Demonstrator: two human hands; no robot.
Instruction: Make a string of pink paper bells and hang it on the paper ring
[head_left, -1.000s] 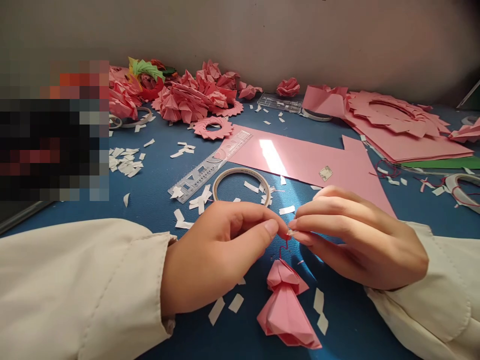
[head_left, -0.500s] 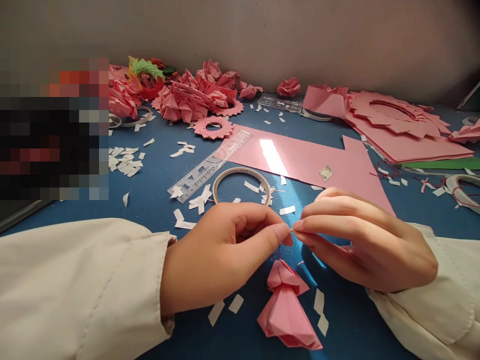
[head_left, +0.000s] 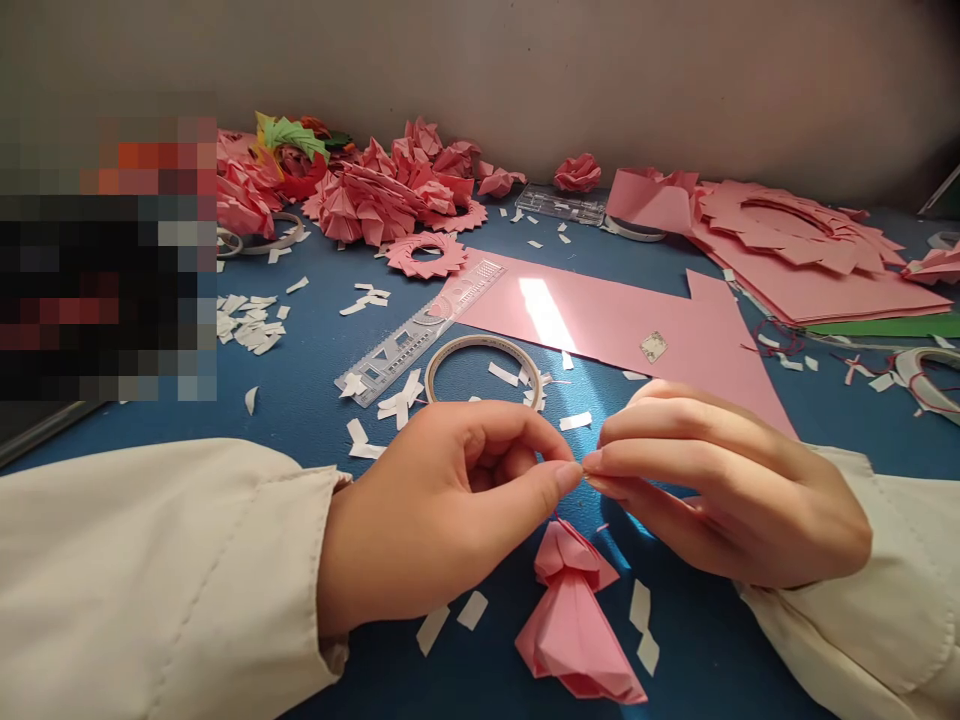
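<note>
My left hand [head_left: 442, 510] is closed, with thumb and forefinger pinching a thin dark red thread [head_left: 556, 516]. The thread runs down to the top of a pink folded-paper ornament [head_left: 574, 620], a small tier above a wider flared one, lying on the blue table below my fingers. My right hand [head_left: 727, 480] is also closed in a pinch, its fingertips meeting the left ones. The bit of thread between the fingertips is mostly hidden.
Beyond my hands lie a tape roll [head_left: 484, 345], a clear stencil ruler [head_left: 420, 335] and a pink paper sheet [head_left: 600, 315]. White paper scraps [head_left: 251, 325] are scattered about. Pink folded-paper pieces [head_left: 367, 205] are heaped along the wall, with a large paper ring [head_left: 862, 235] at right.
Both hands have shifted slightly, the fingertips a little lower, so less thread shows above the ornament. The ornament stays almost in place.
</note>
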